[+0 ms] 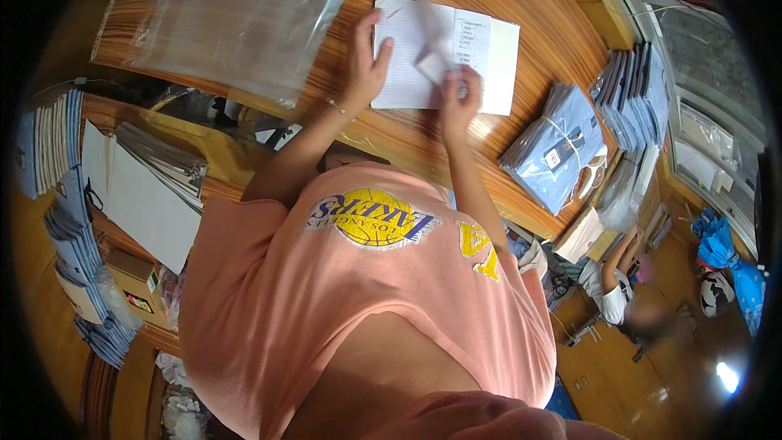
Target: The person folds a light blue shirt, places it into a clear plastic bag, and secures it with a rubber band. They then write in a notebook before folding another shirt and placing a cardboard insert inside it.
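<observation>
Lying open on desk point(529, 24): white notebook point(401, 77), near front edge, between clear plastic bag point(236, 28) toward left end and string-tied blue garment bundle point(542, 143) by right end. Left page ruled, small reddish mark at top corner; right side bears column of dark writing, too small to read, beside paler margin. Blurred paper flap point(429, 33) stands across middle. Left hand point(369, 65) half open at left edge, thumb apart from fingers, grasping nothing. Right hand point(462, 98) curled at lower edge beside flap; cannot tell whether gripping. Bundle carries dark tag point(559, 155) with pale label.
</observation>
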`<act>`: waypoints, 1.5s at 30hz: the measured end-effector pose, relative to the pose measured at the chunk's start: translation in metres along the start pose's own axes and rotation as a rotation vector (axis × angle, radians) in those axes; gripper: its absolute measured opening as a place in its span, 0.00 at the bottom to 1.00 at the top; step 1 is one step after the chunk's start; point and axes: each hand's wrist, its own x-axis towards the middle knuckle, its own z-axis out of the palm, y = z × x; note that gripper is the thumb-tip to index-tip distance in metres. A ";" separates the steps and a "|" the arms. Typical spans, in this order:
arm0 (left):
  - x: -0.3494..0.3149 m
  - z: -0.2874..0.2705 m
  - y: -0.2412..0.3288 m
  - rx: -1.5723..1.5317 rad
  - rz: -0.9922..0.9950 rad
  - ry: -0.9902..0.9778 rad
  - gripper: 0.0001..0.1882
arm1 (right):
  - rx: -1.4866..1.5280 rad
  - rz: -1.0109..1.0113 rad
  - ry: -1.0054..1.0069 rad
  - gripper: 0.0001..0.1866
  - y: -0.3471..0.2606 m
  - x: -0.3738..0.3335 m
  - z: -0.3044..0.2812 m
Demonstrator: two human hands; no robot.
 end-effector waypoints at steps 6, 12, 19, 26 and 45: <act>-0.018 0.054 0.001 0.429 0.269 -0.647 0.15 | 0.041 0.128 0.535 0.09 0.022 0.005 -0.070; -0.034 0.067 -0.008 0.628 0.456 -0.762 0.18 | -0.361 -0.044 -0.201 0.09 -0.012 0.045 -0.041; -0.033 0.069 -0.012 0.622 0.440 -0.731 0.21 | -0.732 -0.043 0.270 0.31 0.044 0.040 -0.051; -0.033 0.058 -0.024 0.465 0.420 -0.652 0.24 | -0.866 -0.092 0.013 0.26 0.053 0.030 -0.050; -0.044 -0.297 0.174 0.417 0.199 0.727 0.26 | -1.013 -0.127 0.053 0.30 0.096 0.033 -0.071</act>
